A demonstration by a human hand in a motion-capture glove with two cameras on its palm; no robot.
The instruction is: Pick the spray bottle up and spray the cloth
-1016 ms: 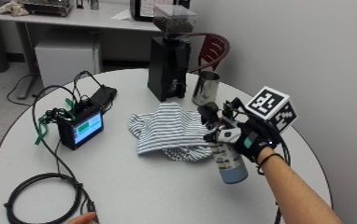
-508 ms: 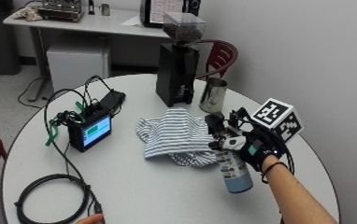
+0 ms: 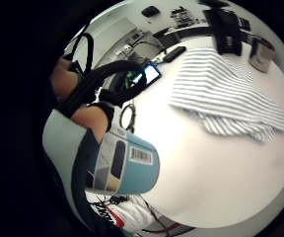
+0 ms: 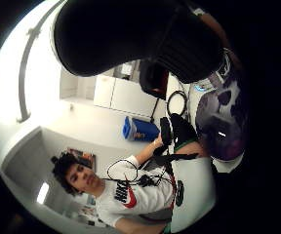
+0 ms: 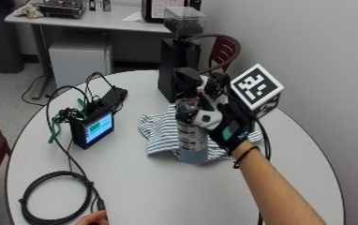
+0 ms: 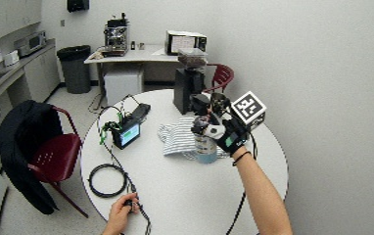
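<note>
Round white bench (image 5: 135, 187) in office room, grey wall behind. Black coffee grinder (image 5: 180, 51) at far edge, hopper holding dark beans. Blue-and-white striped cloth (image 5: 160, 133) lies just in front of grinder. Gloved right hand (image 5: 220, 119) curled round upright translucent blue spray bottle (image 5: 192, 133), bottle lifted over cloth's near edge.

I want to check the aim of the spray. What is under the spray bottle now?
The spray bottle, held by the right hand, is above the striped cloth on the table. The cloth behind the bottle is hidden.
</note>
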